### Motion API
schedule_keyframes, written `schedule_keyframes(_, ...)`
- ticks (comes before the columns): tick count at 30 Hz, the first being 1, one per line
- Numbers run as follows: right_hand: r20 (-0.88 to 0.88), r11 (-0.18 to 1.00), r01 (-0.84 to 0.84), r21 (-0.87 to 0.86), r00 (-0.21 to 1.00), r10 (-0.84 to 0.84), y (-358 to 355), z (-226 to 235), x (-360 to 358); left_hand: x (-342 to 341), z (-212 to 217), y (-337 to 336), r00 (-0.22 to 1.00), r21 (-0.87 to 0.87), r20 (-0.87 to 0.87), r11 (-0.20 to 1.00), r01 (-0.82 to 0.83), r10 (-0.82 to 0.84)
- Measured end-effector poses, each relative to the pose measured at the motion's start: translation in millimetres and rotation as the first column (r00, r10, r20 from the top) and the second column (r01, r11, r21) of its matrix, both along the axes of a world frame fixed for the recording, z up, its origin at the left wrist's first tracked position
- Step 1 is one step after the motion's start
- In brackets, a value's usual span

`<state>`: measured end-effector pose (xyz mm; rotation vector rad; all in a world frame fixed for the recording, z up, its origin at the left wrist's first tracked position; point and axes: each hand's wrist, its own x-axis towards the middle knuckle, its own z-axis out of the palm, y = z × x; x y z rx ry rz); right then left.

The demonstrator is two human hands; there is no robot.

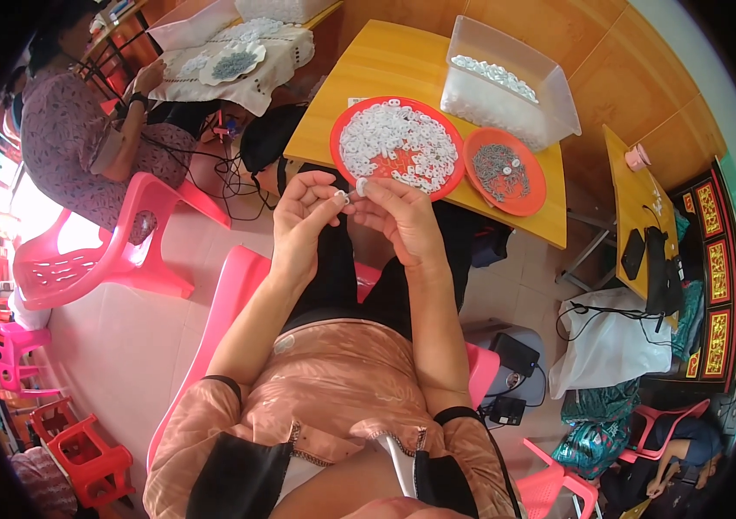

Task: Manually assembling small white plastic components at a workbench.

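Observation:
Above my lap, at the table's near edge, both hands are raised close together. My left hand (300, 227) is closed in a pinch on a small white plastic piece (342, 197). Between the thumb and fingers of my right hand (406, 223) is a small round white plastic piece (361, 185). The two pieces are nearly touching; whether they join, I cannot tell. Just beyond my hands, a red plate (340, 156) holds many flat white plastic pieces with holes (389, 130). To its right, an orange-red plate (523, 201) carries a heap of small grey metal parts (498, 169).
A see-through plastic bin (506, 108) of white pieces stands on the yellow table (385, 52). At the left, another person (95, 130) sits on a pink chair (117, 251) beside a cloth-covered table (277, 65). Black cables (216, 169) hang there. A side table (623, 199) stands right.

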<state>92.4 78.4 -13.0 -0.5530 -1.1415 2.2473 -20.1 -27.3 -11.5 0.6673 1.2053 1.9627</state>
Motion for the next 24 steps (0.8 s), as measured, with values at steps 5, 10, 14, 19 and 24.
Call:
schedule_keyframes(5,-0.057,0.997,-0.040,-0.071,0.998,0.036,-3,3,3,1,2,-1,1.000,0.046,-0.026,0.999,-0.009,0.011)
schedule_keyframes(10,-0.041,0.999,-0.031,-0.036,0.999,0.029,-6,4,1,1,3,-2,0.999,0.045,-0.047,0.999,-0.017,0.019)
schedule_keyframes(14,-0.037,1.000,-0.019,-0.023,0.999,0.018,-9,7,2,2,2,-2,0.995,0.048,-0.091,0.999,-0.022,0.026)
schedule_keyframes(19,-0.014,1.000,-0.016,0.013,1.000,0.017,-10,6,0,-1,1,-3,0.994,0.037,-0.103,0.999,-0.024,0.027)
schedule_keyframes(24,0.014,0.999,-0.010,0.054,1.000,0.009,-12,7,-1,1,5,-5,0.993,0.059,-0.113,0.998,-0.030,0.037)
